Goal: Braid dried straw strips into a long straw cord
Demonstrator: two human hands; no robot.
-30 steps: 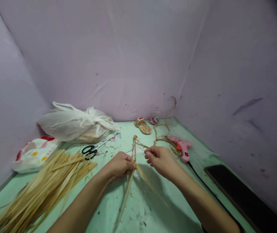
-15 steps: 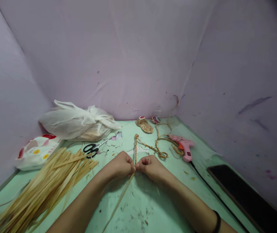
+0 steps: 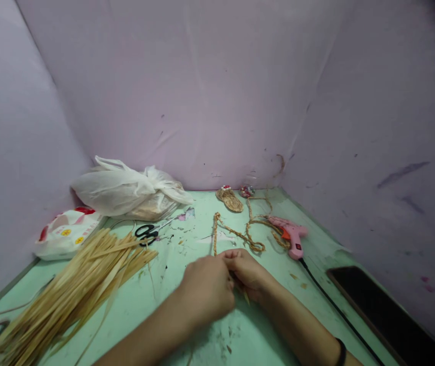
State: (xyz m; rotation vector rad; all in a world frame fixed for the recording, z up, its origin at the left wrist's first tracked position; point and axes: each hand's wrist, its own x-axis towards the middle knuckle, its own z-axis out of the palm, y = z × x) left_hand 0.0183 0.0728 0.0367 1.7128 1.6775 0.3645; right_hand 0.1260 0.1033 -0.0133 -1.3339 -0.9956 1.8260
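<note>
A braided straw cord (image 3: 215, 234) runs up the green table from my hands, bends at the top and trails right in loops. My left hand (image 3: 209, 285) is closed, its back to the camera, and covers the near end of the cord. Beside it, touching, my right hand (image 3: 243, 269) pinches the cord's near end between thumb and fingers. A short strip end (image 3: 247, 298) sticks out below my right hand. What my left fingers hold is hidden.
Straw strips (image 3: 68, 295), black-handled scissors (image 3: 147, 234), a white bag (image 3: 125, 190) and a white packet (image 3: 68, 235) lie left. A woven sole (image 3: 230, 199) sits at the back. Right are a pink glue gun (image 3: 291, 235) with cable and a dark phone (image 3: 381, 310).
My left hand has moved right and nearer, crossing in front of the cord to my right hand. The long pale strip that trailed toward the front left is no longer seen there. The view has shifted slightly.
</note>
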